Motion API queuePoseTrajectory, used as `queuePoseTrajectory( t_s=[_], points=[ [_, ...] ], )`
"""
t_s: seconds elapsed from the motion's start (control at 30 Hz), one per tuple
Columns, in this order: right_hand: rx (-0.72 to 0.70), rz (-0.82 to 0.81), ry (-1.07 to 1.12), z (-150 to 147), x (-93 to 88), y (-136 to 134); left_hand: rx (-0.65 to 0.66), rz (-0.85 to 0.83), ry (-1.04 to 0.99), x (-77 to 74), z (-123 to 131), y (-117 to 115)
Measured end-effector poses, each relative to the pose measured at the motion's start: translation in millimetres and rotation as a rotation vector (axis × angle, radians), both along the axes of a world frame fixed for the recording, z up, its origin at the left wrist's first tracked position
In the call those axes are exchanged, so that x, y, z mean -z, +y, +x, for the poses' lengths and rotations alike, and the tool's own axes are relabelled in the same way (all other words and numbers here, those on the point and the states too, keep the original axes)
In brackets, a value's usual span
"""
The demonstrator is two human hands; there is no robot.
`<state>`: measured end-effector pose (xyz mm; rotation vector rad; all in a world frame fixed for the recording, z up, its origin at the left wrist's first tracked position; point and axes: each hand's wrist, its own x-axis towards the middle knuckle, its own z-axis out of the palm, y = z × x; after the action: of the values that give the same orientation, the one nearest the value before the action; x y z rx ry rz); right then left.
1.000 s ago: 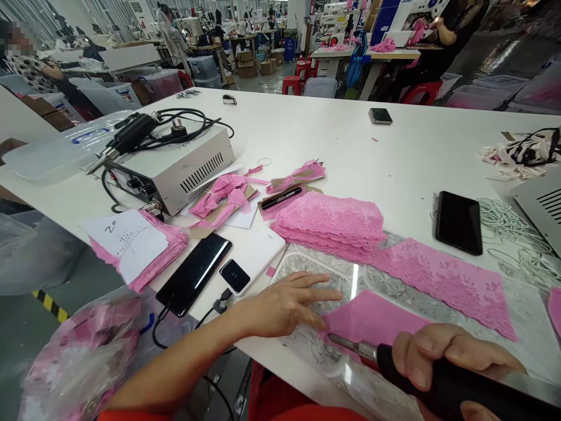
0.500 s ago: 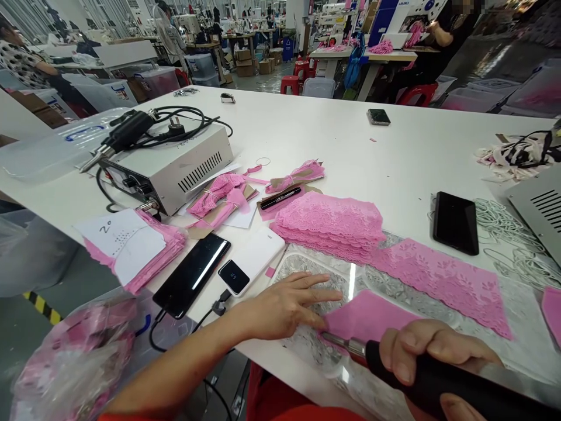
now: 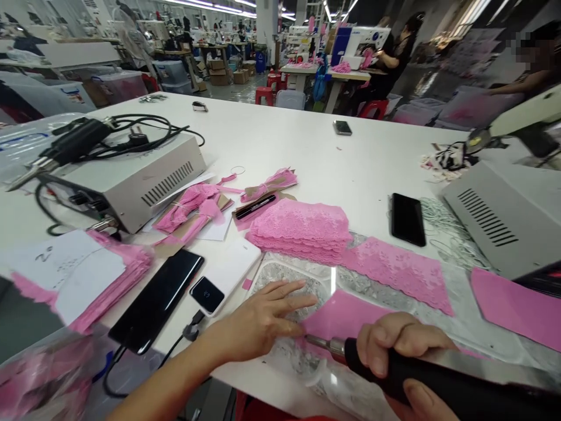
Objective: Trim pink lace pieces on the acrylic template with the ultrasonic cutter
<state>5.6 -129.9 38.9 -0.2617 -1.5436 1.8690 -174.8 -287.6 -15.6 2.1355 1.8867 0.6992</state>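
My left hand (image 3: 258, 318) lies flat, fingers spread, on the glass work plate (image 3: 280, 275), its fingertips pressing the left edge of a plain pink fabric piece (image 3: 346, 316). My right hand (image 3: 398, 356) grips the black handle of a hot cutting tool (image 3: 421, 380). The tool's metal tip (image 3: 318, 342) touches the fabric's near left corner, close to my left fingertips. A single pink lace piece (image 3: 394, 269) lies flat beyond it, and a stack of pink lace (image 3: 302, 228) sits behind that.
A grey power unit with cables (image 3: 127, 175) stands left. Two black phones (image 3: 153, 301) (image 3: 407, 217), a white power bank (image 3: 228, 272), lace bundles (image 3: 188, 204), a paper-topped pink stack (image 3: 79, 275), a second grey unit (image 3: 499, 216) and another pink piece (image 3: 517, 304) surround it. People work at tables behind.
The view has swung to the right, bringing the second grey unit and another pink piece into sight. The tool tip has crept left along the fabric edge toward my left fingertips.
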Motion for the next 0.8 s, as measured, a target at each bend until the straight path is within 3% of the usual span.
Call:
queuePoseTrajectory(
  t_s=[0.27, 0.5, 0.63, 0.8],
  points=[
    [0.329, 0.029, 0.181, -2, 13.6, 52, 0.062, -0.008, 0.085, -8.5, -1, 1],
    [0.316, 0.012, 0.157, -11, 23.3, 52, 0.076, 0.027, 0.177, -14.5, 3, 2],
    [0.361, 0.04, 0.17, -5, 18.9, 60, 0.039, 0.103, 0.241, -8.8, 18, 5],
    [0.547, 0.054, 0.177, 19, 10.1, 87, 0.029, 0.276, 0.274, 9.0, 34, 22]
  ],
)
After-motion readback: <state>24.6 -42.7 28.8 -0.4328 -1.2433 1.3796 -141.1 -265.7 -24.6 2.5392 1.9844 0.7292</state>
